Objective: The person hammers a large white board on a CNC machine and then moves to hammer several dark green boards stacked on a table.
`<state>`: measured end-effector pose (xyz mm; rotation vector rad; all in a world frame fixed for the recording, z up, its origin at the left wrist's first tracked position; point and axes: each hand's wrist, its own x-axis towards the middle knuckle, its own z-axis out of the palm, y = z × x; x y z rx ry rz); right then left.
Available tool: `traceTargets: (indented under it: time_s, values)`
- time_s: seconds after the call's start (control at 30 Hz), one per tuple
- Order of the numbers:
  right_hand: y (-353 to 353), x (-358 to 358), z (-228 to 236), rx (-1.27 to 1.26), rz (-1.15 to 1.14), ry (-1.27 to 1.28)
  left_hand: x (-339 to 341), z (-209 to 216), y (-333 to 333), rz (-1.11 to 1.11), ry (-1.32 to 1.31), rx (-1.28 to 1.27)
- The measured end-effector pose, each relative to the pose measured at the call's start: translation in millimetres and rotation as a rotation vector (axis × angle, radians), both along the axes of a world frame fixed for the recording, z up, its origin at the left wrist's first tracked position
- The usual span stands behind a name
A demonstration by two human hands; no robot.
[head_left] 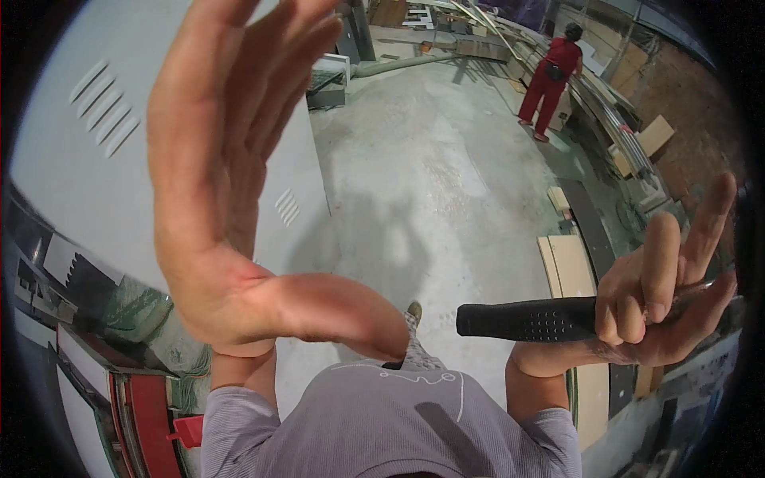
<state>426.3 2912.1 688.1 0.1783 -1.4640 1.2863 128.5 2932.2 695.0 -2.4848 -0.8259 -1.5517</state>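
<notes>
My left hand [215, 183] is raised close in front, its palm turned sideways. Its fingers stretch upward past the top edge, the thumb points right, and it holds nothing. On the right, my right hand [657, 299] grips a tool by its black handle [526, 320], which has small dots along it. The butt of this handle points left toward my body's middle. Thumb and some fingers close on it, while other fingers stick out. The tool's working end lies behind the fingers near the dark rim, so its kind cannot be made out.
A large light-grey panel [96, 183] with slotted vents stands at left. Concrete floor [430, 159] stretches ahead. Beige boards [570, 263] lie at right. A person in red [550, 84] stands farther off beside long stacked bars. Red-edged panels [151, 422] lean at lower left.
</notes>
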Motion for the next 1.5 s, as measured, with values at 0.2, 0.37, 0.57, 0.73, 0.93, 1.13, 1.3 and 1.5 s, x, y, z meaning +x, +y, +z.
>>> traceTargets:
  time_s: [0.2, 0.37, 0.57, 0.73, 0.93, 1.13, 1.3, 1.5]
  values:
    - [182.0, 30.8, 15.8, 0.053, 0.034, -0.080, 23.8, 11.9, 165.0, -0.013, -0.017, 0.007]
    - [333.7, 29.7, 22.1, 0.030, 0.128, -0.111, 35.3, 8.4, 306.9, -0.103, -0.082, 0.067]
    - [503.9, 15.6, 5.9, 0.008, 0.041, -0.085, 31.3, -14.0, 453.1, -0.138, -0.163, 0.044]
    - [636.2, 17.5, -0.5, -0.046, 0.128, -0.105, 16.2, -25.0, 591.8, -0.199, -0.207, 0.043]
    - [790.4, -4.0, 7.4, 0.027, 0.212, -0.046, -17.8, -10.3, 747.0, -0.331, -0.275, 0.054]
    - [930.9, -26.4, -6.8, 0.047, 0.138, 0.045, -51.8, 3.8, 885.1, -0.278, -0.215, 0.055]
    - [1053.9, -52.5, -10.1, 0.101, 0.136, 0.055, -77.6, 8.8, 995.7, -0.346, 0.085, 0.030]
    - [1228.4, -66.8, 1.6, 0.118, 0.002, -0.016, -87.0, 10.1, 1171.6, -0.271, 0.024, 0.014]
